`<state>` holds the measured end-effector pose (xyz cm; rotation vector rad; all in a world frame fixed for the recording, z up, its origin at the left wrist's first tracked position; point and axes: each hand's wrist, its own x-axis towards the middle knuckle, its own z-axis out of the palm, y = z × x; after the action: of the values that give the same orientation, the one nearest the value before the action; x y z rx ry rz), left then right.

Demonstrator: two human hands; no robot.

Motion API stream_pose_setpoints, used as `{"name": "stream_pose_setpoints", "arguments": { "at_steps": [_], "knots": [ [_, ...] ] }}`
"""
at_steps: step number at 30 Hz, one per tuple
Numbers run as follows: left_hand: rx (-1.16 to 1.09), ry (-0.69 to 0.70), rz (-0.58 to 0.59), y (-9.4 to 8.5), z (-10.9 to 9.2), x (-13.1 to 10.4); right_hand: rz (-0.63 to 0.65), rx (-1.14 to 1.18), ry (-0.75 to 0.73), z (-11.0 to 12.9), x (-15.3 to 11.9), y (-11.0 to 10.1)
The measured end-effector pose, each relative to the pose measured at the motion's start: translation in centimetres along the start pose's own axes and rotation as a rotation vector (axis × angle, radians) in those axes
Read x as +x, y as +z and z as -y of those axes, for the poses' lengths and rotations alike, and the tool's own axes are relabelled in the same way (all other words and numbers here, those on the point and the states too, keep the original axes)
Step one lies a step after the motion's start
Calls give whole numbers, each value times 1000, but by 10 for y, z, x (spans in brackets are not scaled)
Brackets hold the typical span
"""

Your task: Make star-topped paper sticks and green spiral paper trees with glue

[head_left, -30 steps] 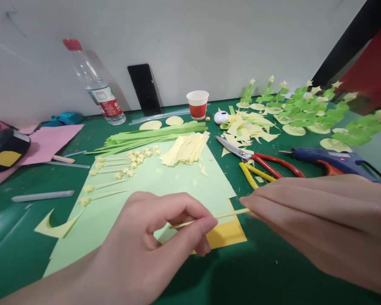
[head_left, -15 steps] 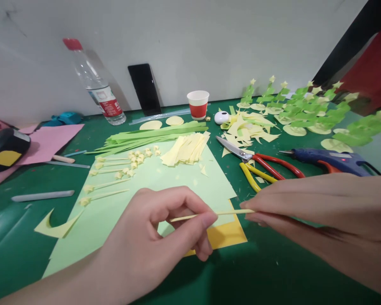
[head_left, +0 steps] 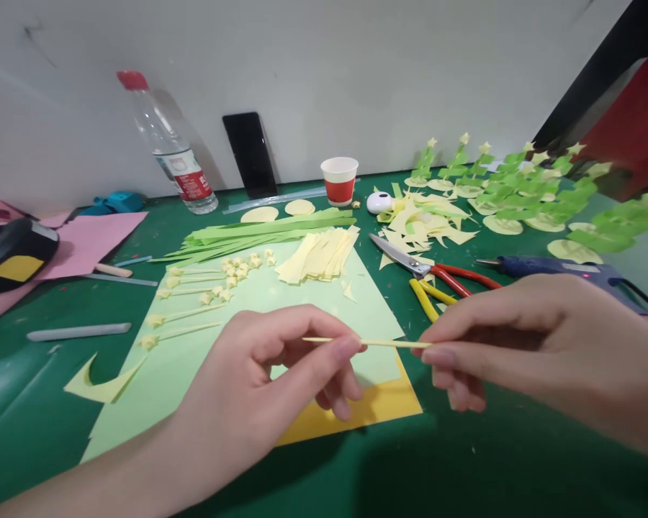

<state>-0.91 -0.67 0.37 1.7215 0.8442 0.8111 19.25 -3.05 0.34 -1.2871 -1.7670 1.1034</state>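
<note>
Between my two hands runs a thin pale-yellow paper stick [head_left: 389, 344], held nearly level above the sheets. My left hand [head_left: 297, 360] pinches it near its middle, with the pointed end sticking out to the left. At the other end, the thumb and forefinger of my right hand [head_left: 497, 345] grip the tip. Under my left hand lie a light green sheet [head_left: 194, 374] and a yellow sheet [head_left: 372, 406]. Several paper stars on sticks [head_left: 186, 314] and loose folded stars [head_left: 237, 267] rest on the green sheet, beside a stack of pale-yellow paper strips [head_left: 321, 255].
Red-and-yellow-handled scissors [head_left: 405, 255] and a blue glue gun [head_left: 551, 267] lie beyond my right hand. Paper plants [head_left: 523, 187] stand back right, near paper scraps [head_left: 426, 216]. A paper cup [head_left: 339, 180], phone [head_left: 250, 155] and bottle [head_left: 178, 158] line the wall. A tape measure [head_left: 16, 259] sits left.
My right hand has turned, so its curled fingers now show below the stick. Both hands have risen slightly, and the stick now lies more level. The view has shifted a little.
</note>
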Motion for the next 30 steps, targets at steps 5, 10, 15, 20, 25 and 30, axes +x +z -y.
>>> {"name": "stream_pose_setpoints", "arguments": {
  "at_steps": [5,10,15,20,25,30],
  "knots": [
    [22,62,-27,-5,4,4,154,284,231,0,4,-9],
    [70,116,-38,-10,7,5,207,354,382,4,6,-17],
    [192,96,-15,-11,6,5,259,452,507,12,11,-18],
    [219,56,-83,-6,2,5,240,380,597,23,11,-19],
    [170,3,-71,-4,-1,4,239,365,598,24,10,-20],
    [88,-56,-60,-4,-2,4,252,384,587,21,10,-21]
  ]
}}
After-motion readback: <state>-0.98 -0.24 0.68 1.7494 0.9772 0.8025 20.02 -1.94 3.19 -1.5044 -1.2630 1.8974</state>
